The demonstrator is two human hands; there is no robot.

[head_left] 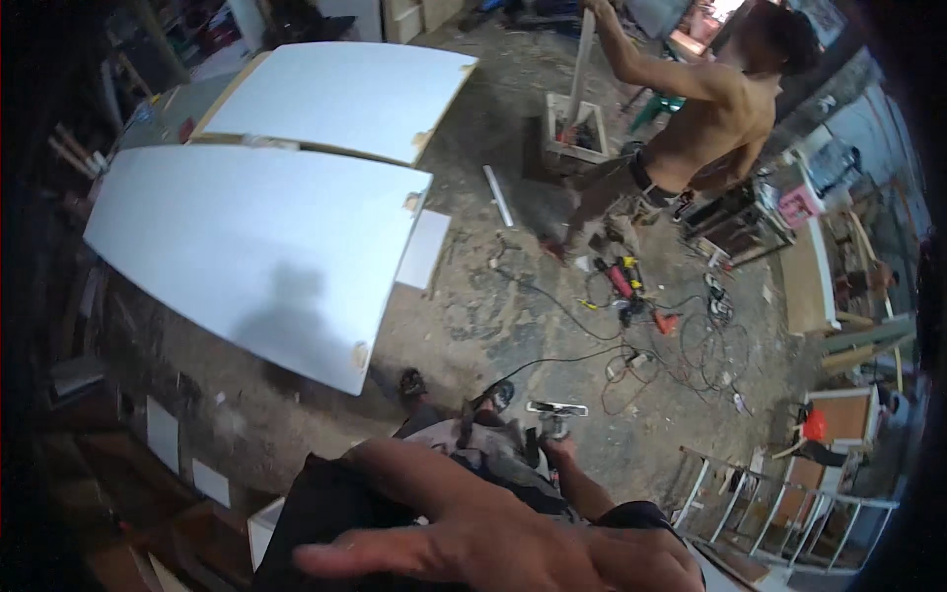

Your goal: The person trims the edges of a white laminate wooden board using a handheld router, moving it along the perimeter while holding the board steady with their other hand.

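My left hand (503,543) is raised very near the camera, its fingers spread and nothing visible in it. Lower down, my right hand (560,450) is wrapped around a hand-held tool with a flat rectangular plate (557,407) at its far end; its exact kind is hard to make out. Both shoes show on the concrete floor beyond my body. Ahead on the left lies a large white panel (247,227), with my shadow on it. A second white panel (345,94) lies behind it. Neither hand touches the panels.
A shirtless person (705,118) at the far right holds an upright board (580,69) by a wooden box frame (577,148). Red and yellow power tools (621,276) and tangled cables (681,360) lie on the floor. A metal ladder (789,518) is at the lower right.
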